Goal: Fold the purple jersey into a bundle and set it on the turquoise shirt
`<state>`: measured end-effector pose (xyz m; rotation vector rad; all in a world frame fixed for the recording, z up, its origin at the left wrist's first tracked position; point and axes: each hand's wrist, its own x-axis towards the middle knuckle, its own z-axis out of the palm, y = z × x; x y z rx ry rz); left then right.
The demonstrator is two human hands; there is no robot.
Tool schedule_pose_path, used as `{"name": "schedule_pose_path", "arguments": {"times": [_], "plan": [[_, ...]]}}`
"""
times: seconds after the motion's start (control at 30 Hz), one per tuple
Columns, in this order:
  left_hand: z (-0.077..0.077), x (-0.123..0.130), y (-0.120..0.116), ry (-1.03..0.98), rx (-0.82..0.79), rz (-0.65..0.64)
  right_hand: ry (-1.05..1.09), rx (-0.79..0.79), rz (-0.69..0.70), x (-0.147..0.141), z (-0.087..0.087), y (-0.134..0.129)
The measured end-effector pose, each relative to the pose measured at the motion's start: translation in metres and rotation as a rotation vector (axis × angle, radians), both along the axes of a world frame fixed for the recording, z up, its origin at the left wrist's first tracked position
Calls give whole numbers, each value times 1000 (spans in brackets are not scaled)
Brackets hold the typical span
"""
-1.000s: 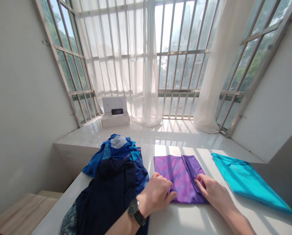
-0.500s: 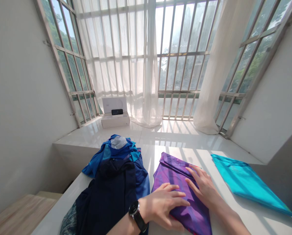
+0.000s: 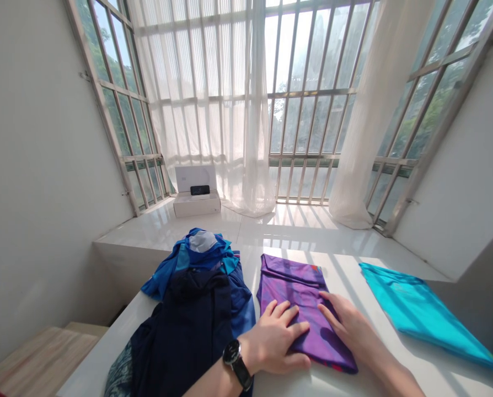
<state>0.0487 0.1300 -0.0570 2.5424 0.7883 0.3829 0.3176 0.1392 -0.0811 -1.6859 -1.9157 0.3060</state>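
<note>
A folded purple garment [image 3: 296, 292] lies flat on the white table [image 3: 354, 380] in front of me. My left hand [image 3: 277, 339], with a black wristwatch on its wrist, rests palm down on the garment's near left part, fingers spread. My right hand [image 3: 348, 325] lies flat on its near right part, fingers pointing away from me. Neither hand grips the cloth.
A heap of dark blue and bright blue clothes [image 3: 197, 298] lies left of the purple garment. A folded turquoise garment [image 3: 420, 314] lies at the right. Beyond the table a white box [image 3: 197, 198] stands on a raised white ledge, under barred windows with sheer curtains.
The purple garment was turned and folded over; it now lies straight and narrower. Both hands moved from its near edge onto its top and press it flat.
</note>
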Motion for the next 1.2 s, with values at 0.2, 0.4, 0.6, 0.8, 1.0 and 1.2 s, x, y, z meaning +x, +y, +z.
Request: {"name": "schedule_pose_path", "arguments": {"times": [0.2, 0.4, 0.6, 0.8, 1.0, 1.2], "plan": [[13, -13, 11, 21, 85, 12, -47, 226, -11, 0, 4, -2], [15, -19, 20, 116, 168, 52, 3, 200, 145, -9, 15, -11], [12, -5, 12, 181, 317, 128, -4, -15, 364, -20, 22, -20], [12, 5, 11, 153, 316, 249, -11, -104, 437, -30, 24, -26], [15, -1, 17, 124, 211, 273, 74, -155, 367, -15, 24, -18], [20, -20, 23, 161, 151, 174, 167, -215, 280, 7, 32, -15]]}}
